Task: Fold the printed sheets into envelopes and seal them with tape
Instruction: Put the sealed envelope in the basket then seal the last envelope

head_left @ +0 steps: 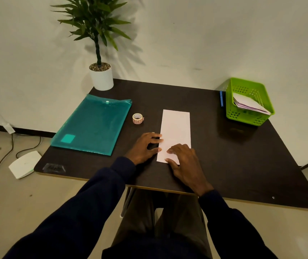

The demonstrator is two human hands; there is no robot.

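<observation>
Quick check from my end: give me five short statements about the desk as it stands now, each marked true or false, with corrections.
1. Both hands rest on the white sheet. True: left hand at its left edge, right hand on its near end.
2. The tape roll sits inside the green basket. False: it stands on the table, between the teal folder and the sheet.
3. The basket holds folded papers. True.
4. The folder lies right of the sheet. False: left.
5. A potted plant stands at the far left corner. True.
</observation>
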